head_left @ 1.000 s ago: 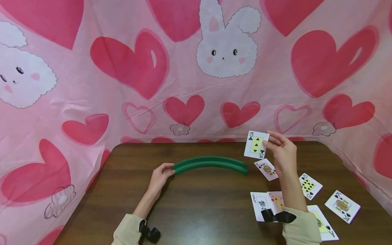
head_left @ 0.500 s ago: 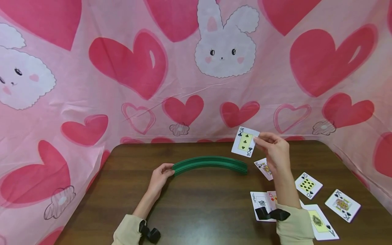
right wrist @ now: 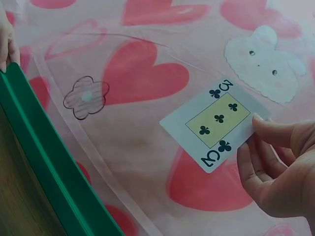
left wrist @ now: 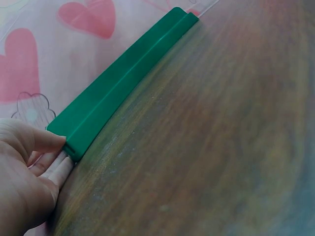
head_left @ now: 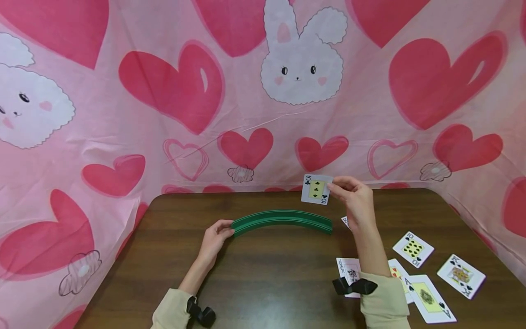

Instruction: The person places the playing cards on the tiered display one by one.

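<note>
Green card rack [head_left: 283,217] sits pinched by the left hand [head_left: 215,236]; the right hand [head_left: 355,200] pinches the three of clubs [head_left: 315,189], droppable should that edge grip loosen.

Green rack [head_left: 283,217]: long, narrow, curved strip, lengthwise ridges. Lies on the bench [head_left: 263,265], bowed away from the person, both ends curving nearer. Left end pinched in the left grip [head_left: 215,238], thumb against that end.

Three of clubs [head_left: 317,189]: white playing card, yellow central panel with three black clubs in a row, a "3" and club at opposite corners. Held raised in the right grip [head_left: 355,202], pinched by its right edge, thumb on the printed side. Slightly canted, face to head camera. Apart from the rack, off toward its right end.
</note>
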`<state>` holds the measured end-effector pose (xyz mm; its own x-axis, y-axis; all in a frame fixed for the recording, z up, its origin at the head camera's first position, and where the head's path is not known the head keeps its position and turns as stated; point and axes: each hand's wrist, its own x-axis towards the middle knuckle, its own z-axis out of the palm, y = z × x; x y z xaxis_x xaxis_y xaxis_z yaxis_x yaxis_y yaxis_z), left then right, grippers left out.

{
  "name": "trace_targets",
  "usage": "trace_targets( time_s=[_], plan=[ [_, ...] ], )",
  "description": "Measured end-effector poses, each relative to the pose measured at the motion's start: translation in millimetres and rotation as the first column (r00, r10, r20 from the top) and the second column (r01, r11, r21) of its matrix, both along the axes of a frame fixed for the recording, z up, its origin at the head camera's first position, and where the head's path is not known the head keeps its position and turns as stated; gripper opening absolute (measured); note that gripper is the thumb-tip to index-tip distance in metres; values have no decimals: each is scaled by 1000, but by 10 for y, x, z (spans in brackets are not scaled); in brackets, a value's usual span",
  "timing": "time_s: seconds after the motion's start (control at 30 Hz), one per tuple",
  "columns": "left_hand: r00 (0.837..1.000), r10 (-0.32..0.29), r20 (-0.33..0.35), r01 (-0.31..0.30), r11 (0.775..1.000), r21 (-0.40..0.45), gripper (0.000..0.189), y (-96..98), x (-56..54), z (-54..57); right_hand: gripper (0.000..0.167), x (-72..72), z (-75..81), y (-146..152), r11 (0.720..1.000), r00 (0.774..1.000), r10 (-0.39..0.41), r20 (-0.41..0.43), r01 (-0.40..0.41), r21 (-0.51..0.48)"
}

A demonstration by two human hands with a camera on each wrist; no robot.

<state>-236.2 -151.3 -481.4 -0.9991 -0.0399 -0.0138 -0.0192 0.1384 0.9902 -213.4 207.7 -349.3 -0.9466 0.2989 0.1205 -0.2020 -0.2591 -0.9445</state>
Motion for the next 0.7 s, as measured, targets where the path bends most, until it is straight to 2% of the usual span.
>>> trace_targets(
  time_s=[0.2,0.37,0.7],
  plan=[
    [1000,0,18,-1,1000,3,26,-1,-17,-23,27,-32,-19,-100,999,999,33,-25,-32,21],
    [1000,-10,8,10,1000,0,25,-14,-37,-34,24,-55,-23,-203,997,997,67,-22,-67,32],
    [1000,-6,7,6,1000,9,26,-10,-2,-18,17,-90,-45,-392,992,994,111,-11,-111,61]
  ],
)
